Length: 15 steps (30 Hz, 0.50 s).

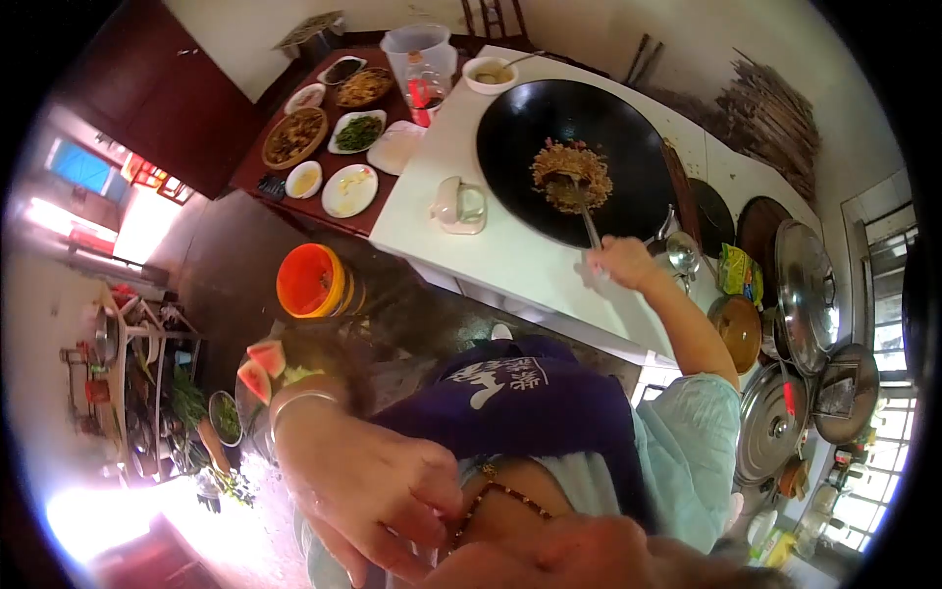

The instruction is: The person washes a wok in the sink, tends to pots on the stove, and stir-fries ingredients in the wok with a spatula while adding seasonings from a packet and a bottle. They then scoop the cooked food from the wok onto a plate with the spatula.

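Observation:
My right hand is closed around the handle of a metal spatula. The blade end rests in a heap of brown, grainy food with pinkish bits, inside a large black wok set in a white counter. Close to the camera, at the lower left, my left hand hangs before my chest with loosely bent, parted fingers. Nothing shows in it, though its fingertips are partly hidden. A bracelet circles that wrist. Watermelon pieces lie beyond the left wrist.
A white bowl and a pale lidded container stand beside the wok. Filled dishes and a bottle crowd the red table. An orange bucket is on the floor. A ladle and large lids lie at right.

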Each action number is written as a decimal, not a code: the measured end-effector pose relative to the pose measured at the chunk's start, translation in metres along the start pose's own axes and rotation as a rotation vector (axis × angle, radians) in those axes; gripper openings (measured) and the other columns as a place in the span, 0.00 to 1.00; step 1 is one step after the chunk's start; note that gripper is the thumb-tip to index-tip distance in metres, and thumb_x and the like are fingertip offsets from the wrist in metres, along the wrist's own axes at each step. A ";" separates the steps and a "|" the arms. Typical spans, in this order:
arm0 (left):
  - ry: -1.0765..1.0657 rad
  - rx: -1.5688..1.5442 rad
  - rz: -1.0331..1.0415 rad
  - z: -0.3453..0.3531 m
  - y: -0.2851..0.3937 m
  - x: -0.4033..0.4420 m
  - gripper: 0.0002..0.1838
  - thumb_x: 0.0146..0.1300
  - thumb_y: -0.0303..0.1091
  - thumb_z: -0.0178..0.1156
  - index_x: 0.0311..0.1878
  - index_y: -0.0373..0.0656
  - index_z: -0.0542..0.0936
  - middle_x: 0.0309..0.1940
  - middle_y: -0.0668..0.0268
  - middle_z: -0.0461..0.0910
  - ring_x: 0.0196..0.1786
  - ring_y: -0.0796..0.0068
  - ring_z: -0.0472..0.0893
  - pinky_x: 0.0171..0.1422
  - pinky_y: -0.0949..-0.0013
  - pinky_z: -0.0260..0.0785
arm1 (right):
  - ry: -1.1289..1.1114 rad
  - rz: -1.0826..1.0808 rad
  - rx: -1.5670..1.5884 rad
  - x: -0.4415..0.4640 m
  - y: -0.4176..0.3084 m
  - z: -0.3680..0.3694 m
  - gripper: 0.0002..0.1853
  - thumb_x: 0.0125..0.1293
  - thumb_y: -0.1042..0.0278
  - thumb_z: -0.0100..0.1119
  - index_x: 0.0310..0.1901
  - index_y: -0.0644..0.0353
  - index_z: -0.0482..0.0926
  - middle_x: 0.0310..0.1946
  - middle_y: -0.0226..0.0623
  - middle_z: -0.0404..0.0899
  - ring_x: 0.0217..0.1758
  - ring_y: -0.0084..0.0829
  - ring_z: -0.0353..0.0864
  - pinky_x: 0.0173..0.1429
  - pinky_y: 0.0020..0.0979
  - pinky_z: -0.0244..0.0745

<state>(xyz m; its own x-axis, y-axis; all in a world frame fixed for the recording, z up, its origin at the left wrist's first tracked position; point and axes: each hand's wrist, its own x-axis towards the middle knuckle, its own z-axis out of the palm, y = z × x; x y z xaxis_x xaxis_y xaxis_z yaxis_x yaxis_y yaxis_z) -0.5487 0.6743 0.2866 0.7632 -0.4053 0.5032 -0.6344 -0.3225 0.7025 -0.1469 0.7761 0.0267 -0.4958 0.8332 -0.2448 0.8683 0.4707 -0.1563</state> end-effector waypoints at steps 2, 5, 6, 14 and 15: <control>0.013 -0.009 -0.001 -0.028 -0.015 -0.005 0.23 0.60 0.51 0.53 0.42 0.37 0.77 0.30 0.62 0.70 0.34 0.64 0.72 0.37 0.62 0.61 | 0.157 0.103 0.375 0.002 0.023 -0.033 0.12 0.55 0.65 0.65 0.42 0.50 0.78 0.31 0.40 0.76 0.38 0.40 0.79 0.39 0.34 0.73; 0.039 -0.018 0.003 -0.059 -0.031 -0.015 0.18 0.61 0.47 0.53 0.36 0.37 0.75 0.27 0.63 0.68 0.32 0.65 0.71 0.33 0.64 0.60 | 0.459 0.349 0.738 0.005 0.031 -0.096 0.10 0.62 0.59 0.61 0.39 0.53 0.80 0.26 0.36 0.77 0.30 0.30 0.81 0.31 0.28 0.74; 0.056 -0.039 0.002 -0.061 -0.036 -0.020 0.14 0.62 0.42 0.54 0.31 0.39 0.73 0.26 0.64 0.67 0.29 0.66 0.71 0.30 0.64 0.59 | 0.545 0.535 1.051 0.005 0.033 -0.110 0.12 0.64 0.55 0.59 0.40 0.55 0.79 0.25 0.35 0.78 0.26 0.28 0.82 0.27 0.26 0.73; -0.044 -0.053 0.092 -0.095 -0.037 -0.056 0.14 0.58 0.40 0.55 0.28 0.38 0.71 0.26 0.63 0.65 0.28 0.65 0.69 0.28 0.64 0.59 | 0.750 0.907 0.970 -0.011 0.037 -0.154 0.24 0.61 0.45 0.60 0.42 0.62 0.78 0.17 0.34 0.75 0.16 0.24 0.78 0.17 0.21 0.67; -0.054 -0.028 0.112 -0.099 -0.037 -0.060 0.18 0.57 0.44 0.56 0.33 0.35 0.73 0.27 0.62 0.66 0.30 0.64 0.70 0.31 0.64 0.60 | 0.704 0.935 1.020 0.001 0.035 -0.143 0.22 0.61 0.48 0.61 0.41 0.61 0.78 0.17 0.34 0.76 0.15 0.24 0.77 0.17 0.22 0.69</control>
<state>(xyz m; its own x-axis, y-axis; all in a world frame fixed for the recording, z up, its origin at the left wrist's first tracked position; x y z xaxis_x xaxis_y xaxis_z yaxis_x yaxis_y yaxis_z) -0.5590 0.7955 0.2800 0.6798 -0.4829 0.5520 -0.7110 -0.2492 0.6576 -0.1152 0.8352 0.1579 0.5586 0.8082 -0.1865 0.3305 -0.4231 -0.8437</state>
